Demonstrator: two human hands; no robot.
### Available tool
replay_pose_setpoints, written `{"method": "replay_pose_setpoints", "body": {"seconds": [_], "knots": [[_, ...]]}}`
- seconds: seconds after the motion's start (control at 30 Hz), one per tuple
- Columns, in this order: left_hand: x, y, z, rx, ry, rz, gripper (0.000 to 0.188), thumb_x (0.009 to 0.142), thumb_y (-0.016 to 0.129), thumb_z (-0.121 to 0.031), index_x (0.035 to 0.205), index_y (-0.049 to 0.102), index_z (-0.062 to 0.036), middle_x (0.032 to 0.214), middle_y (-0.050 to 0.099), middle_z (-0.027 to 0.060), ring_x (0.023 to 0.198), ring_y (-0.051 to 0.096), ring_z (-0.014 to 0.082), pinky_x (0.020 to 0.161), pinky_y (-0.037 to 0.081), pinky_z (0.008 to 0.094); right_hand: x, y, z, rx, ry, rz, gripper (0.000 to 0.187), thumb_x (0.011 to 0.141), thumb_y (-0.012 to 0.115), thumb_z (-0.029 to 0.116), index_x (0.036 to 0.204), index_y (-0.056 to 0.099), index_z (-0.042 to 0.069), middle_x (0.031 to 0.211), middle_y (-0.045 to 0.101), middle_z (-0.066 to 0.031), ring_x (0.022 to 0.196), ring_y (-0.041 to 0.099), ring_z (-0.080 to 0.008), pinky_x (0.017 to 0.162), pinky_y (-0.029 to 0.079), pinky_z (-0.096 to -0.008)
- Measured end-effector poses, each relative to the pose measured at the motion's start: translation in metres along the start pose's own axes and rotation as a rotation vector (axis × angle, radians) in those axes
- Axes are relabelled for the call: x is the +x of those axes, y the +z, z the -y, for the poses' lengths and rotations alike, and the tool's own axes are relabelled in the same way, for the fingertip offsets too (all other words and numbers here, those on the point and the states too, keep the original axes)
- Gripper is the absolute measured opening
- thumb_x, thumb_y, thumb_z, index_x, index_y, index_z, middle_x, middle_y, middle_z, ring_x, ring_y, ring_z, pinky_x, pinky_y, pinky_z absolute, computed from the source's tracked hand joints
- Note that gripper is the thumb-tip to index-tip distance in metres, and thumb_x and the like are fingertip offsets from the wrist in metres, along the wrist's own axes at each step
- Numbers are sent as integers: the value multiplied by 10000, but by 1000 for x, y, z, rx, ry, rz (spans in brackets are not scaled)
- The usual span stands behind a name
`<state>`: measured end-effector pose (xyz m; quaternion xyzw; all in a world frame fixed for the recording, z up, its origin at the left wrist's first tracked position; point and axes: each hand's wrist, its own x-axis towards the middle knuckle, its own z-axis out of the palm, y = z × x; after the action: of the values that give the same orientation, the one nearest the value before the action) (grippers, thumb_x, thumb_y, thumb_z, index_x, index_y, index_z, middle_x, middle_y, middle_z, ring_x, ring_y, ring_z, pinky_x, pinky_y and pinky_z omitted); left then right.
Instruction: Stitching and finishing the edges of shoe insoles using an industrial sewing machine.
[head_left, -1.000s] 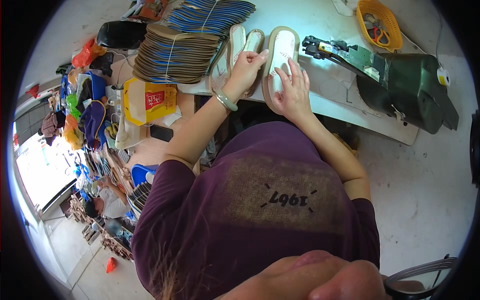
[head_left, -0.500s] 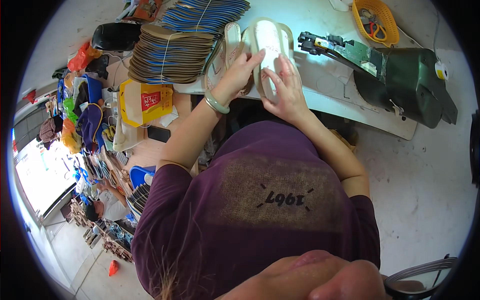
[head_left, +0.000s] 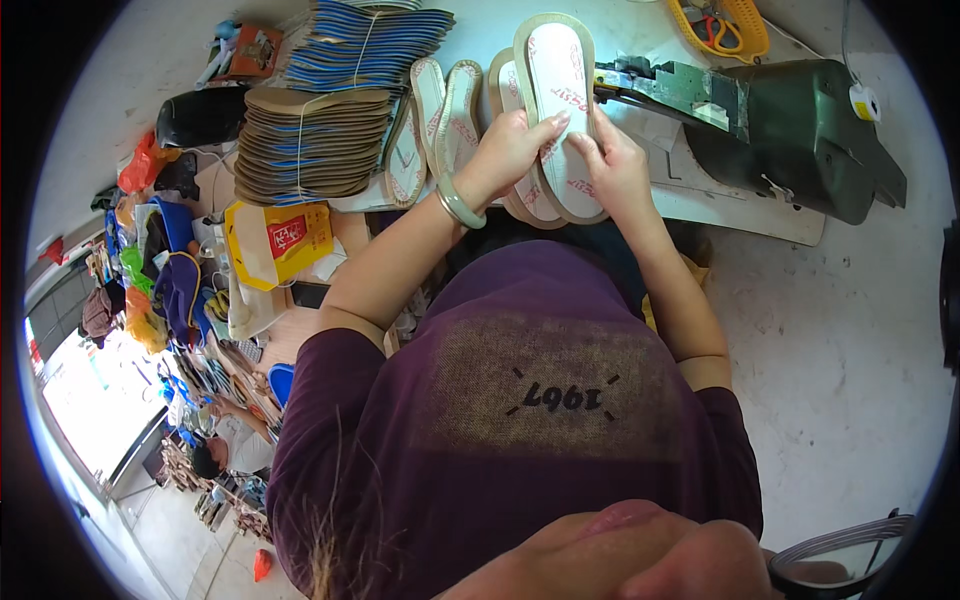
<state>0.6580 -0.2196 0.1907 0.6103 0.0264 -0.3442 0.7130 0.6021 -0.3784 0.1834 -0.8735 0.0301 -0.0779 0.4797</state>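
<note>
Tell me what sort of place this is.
Probably a footwear workshop: tied stacks of sole-shaped pieces lie on the white table, the left hand and right hand hold a white-topped sole, and a green machine stands to the right.

The held insole [head_left: 562, 80] is between bundled insoles [head_left: 325, 122], left, and a machine [head_left: 780, 140], right.

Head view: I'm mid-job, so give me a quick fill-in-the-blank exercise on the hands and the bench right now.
1. The insole between the left hand and the right hand has a mostly ____ upper face.
2. A pale green bangle circles the person's ____ wrist.
3. The dark green machine stands on the ____ side of the picture.
4. The basket at the top edge is coloured ____.

Missing words: white; left; right; yellow.
</note>
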Motion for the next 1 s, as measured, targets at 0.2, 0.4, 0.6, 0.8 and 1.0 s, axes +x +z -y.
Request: {"method": "replay_pose_setpoints", "body": {"seconds": [0.2,0.4,0.6,0.8,1.0], "knots": [[34,10,6,-67,114,-104,344,912,608,-284,847,671,48,716,619,38,550,510,90,500,424,269,16,-19,6,-415,-208,-85,418,880,669,289,1261,612,125,769,591,-71,628,627,-247,566,519,-349],[70,26,-9,786,722,-439,319,785,664,-366,945,748,-103,1150,588,192,1102,483,365,951,377,466,35,-28,-16,-190,-171,-275,281,851,710,206,1117,713,116,734,596,-64,583,587,-198,565,496,-318],[89,27,2,638,711,-413,309,789,681,-300,1001,715,-78,1171,572,202,1110,480,377,984,372,466,30,-37,-29,-73,-163,-287,268,827,723,83,1095,718,70,712,611,-73,587,576,-139,556,479,-281],[62,28,-17,162,508,-252,265,830,661,-202,1003,690,-2,1069,617,176,979,594,297,880,466,413,30,-39,-13,-142,-273,-279,242,827,723,105,1069,727,90,683,577,-60,551,563,-150,519,468,-289],[68,20,0,138,529,-283,257,898,622,-151,1040,665,59,1035,679,123,920,655,193,817,504,295,37,-40,-8,-176,-270,-215,227,807,742,136,1032,731,106,692,584,-47,543,560,-171,509,467,-292]]}}
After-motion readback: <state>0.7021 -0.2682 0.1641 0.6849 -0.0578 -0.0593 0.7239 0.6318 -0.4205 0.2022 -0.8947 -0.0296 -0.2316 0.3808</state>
